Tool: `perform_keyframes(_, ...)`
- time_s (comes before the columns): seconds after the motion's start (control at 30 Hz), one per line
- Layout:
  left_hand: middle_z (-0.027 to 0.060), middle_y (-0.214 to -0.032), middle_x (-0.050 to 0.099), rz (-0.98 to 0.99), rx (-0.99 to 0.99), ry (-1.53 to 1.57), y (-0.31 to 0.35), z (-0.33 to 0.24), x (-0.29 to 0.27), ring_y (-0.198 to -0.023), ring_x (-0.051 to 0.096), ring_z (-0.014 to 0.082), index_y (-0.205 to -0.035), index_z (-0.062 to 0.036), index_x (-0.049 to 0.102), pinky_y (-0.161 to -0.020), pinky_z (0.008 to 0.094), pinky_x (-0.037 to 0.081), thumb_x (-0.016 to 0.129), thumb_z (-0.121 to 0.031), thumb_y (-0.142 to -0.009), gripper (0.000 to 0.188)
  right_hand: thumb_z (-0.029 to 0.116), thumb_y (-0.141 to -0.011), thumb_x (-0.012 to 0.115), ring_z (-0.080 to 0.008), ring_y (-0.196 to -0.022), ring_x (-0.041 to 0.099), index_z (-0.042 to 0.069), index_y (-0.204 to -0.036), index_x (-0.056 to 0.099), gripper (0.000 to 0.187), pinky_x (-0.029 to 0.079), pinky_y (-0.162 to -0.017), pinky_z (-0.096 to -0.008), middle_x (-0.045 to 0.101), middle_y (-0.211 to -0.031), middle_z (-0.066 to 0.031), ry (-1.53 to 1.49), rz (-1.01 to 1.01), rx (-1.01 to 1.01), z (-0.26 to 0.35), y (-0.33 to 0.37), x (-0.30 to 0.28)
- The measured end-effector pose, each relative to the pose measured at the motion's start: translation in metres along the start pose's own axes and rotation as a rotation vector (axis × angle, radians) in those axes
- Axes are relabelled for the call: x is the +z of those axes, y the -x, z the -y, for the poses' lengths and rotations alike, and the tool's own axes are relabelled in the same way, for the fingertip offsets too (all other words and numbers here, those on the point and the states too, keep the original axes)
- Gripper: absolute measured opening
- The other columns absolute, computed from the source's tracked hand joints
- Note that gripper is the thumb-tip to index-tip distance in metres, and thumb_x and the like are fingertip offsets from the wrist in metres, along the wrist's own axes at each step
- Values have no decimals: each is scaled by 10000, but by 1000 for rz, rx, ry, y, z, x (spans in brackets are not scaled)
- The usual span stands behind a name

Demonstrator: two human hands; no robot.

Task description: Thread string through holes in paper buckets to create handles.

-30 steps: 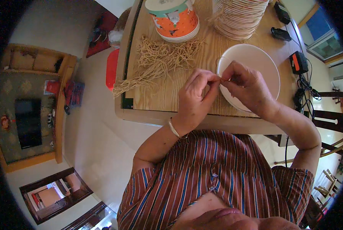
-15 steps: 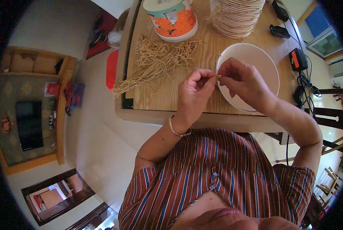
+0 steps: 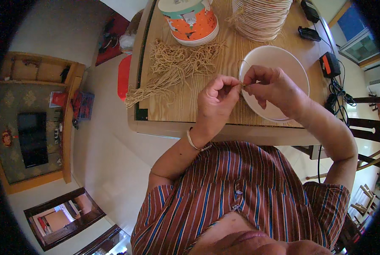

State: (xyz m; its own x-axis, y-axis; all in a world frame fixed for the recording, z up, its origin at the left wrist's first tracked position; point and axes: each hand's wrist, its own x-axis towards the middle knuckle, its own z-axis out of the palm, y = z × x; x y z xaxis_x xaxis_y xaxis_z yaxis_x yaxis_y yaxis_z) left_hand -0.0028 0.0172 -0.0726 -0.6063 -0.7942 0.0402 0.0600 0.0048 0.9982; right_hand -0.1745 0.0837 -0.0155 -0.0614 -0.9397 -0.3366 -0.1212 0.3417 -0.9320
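At far left, a dark television (image 3: 33,139) stands by the wall. Next, a red item (image 3: 124,78) shows beyond the edge of the wooden table (image 3: 190,114). On the table's left part lies a loose, tangled bundle of tan strands (image 3: 177,63); just behind it stands an orange and teal container (image 3: 194,27), white rims at its base. The left hand (image 3: 217,97) is closed to a thumb-and-forefinger pinch, remaining fingers curled. At its fingertips is a thin tan cord (image 3: 242,84), located at the bowl's left rim and pinched by both hands. Behind stands a tall stack of white-rimmed containers (image 3: 264,21). The right hand (image 3: 277,89), likewise pinched, lies over a white bowl (image 3: 289,61). At far right: a black adapter (image 3: 330,66) and bunched black cables (image 3: 338,94).
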Motion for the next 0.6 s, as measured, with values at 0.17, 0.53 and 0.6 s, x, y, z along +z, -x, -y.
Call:
perform_keyframes(0.17,17,-860,614,4,285,-256,-4,-7,-5,-771,595,95,-955,-24,633,-690,239,489,661,-7,-866,96,35,-850,625,-46,-580,515,22,-944,611,95,422,-489,-197,574,-780,-3,-46,48,-18,-2,-1,-5)
perform_keyframes(0.53,83,-843,608,123,526,-712,-13,-34,-13,-780,637,226,-927,-47,636,-693,300,519,691,21,-789,163,91,-872,630,-57,-559,507,17,-883,631,74,425,-455,-224,588,-725,-6,27,-20,-38,0,0,-2)
perform_keyframes(0.6,52,-831,623,140,433,-613,-16,-31,-13,-723,629,178,-947,-44,637,-654,289,518,692,7,-803,162,88,-871,628,-56,-561,505,19,-887,633,71,424,-460,-222,589,-727,-6,13,-6,-49,-5,-3,-5)
